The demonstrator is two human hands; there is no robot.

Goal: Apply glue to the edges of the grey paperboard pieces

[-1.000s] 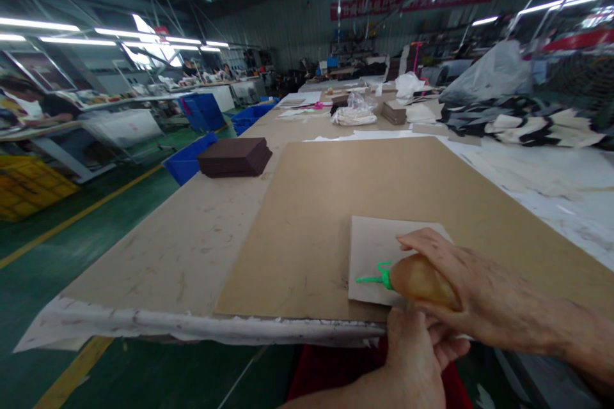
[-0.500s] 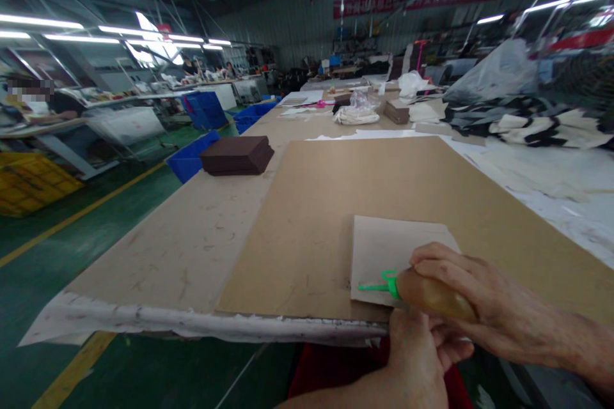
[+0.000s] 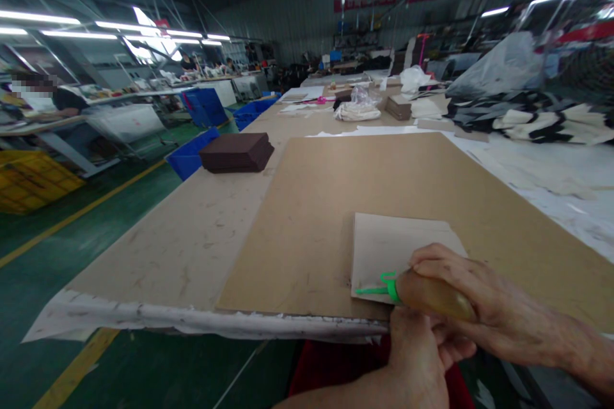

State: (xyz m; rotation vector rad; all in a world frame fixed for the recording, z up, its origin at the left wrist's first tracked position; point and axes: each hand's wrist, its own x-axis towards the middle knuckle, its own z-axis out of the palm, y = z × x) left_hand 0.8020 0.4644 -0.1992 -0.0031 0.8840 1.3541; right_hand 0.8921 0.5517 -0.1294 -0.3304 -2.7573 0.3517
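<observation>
At the frame's lower right, the right hand grips a green-nozzled bottle over pale card; I cannot tell whether the left hand pinches anything.

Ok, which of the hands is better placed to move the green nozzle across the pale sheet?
Probably the right hand: it holds the amber bottle, whose green nozzle reaches over the pale sheet. The left hand is lower, by the sheet's near edge; whether it grips anything is unclear.

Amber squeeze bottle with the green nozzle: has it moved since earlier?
Yes, the bottle has moved towards the near edge of the pale, flat rectangular sheet.
</observation>
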